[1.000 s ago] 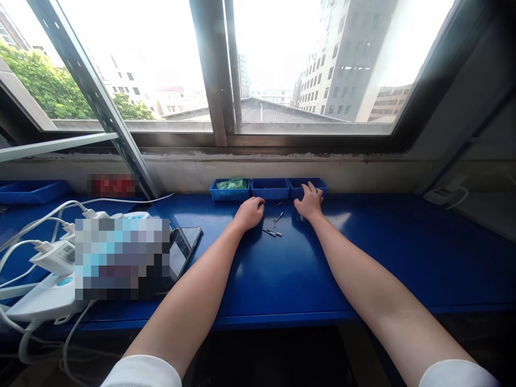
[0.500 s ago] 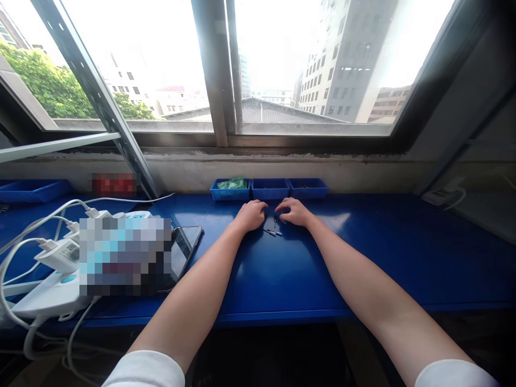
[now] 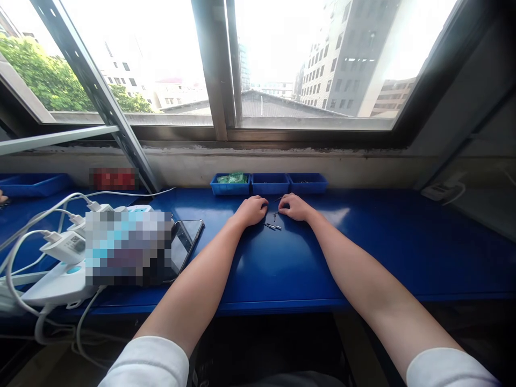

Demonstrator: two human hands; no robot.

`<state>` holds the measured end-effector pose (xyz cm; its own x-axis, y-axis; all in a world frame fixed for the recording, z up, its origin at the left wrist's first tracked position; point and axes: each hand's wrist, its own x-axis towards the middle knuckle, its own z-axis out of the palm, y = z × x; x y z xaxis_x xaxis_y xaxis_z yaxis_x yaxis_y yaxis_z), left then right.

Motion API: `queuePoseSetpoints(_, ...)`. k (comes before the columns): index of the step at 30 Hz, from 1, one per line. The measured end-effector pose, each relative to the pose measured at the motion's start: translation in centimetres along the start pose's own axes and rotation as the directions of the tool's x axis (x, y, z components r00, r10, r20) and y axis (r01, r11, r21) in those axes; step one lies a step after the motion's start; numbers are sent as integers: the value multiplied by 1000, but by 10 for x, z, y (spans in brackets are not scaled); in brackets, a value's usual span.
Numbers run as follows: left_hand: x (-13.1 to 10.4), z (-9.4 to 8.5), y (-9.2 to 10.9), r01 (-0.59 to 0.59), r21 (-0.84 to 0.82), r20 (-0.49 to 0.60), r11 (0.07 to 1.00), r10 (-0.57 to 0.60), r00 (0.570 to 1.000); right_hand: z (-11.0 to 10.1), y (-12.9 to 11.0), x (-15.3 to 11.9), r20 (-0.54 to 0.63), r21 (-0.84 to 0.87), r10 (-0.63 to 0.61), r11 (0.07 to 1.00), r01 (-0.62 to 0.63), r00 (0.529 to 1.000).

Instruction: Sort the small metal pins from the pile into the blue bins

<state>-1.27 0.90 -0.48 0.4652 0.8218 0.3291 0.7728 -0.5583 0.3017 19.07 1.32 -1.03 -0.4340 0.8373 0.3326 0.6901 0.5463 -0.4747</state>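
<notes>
Landmark: the middle tray, at the back of the worktop. In front of it, on our side, several small dark pieces lie loose, slim and pen-like. One more thin piece shows closer to the tray, by the fingertips of our right hand. That hand sits in front and to the right of the tray, thumb and fingers bent toward each other. Our left hand sits in front and to the left, fingers curled. We cannot tell whether either is clamped on a piece; the fingertips are too small to read.

Step in hand, as we judge it: fine fingertip handling of these pieces. The next move calls for a light, exact pinch, since slim parts may roll.

Writing: well left of the middle tray, a charger bears a square code, illegible; we read no brand.
</notes>
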Motion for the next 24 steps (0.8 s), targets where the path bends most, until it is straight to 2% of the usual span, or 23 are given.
queuePoseSetpoints(4,0,1,-1,-18,1,-15,1000,18,1000,2,1,2,-115,9,68,998,-68,991)
queuePoseSetpoints(8,-1,2,-2,-49,8,-30,999,49,998,5,4,5,-222,60,30,998,-17,975)
queuePoseSetpoints(12,-1,3,-2,-64,-4,-48,998,64,997,9,1,6,-245,41,-11,999,22,969)
queuePoseSetpoints(16,-2,1,1,-69,-13,-63,998,68,996,11,-9,5,-269,92,-17,995,44,963)
queuePoseSetpoints(21,-2,-2,4,-104,-14,-75,994,103,992,14,-24,7,-360,242,39,969,53,932)
queuePoseSetpoints(24,-1,-3,4,-118,18,-111,993,120,987,15,-29,9,-358,296,88,955,24,929)
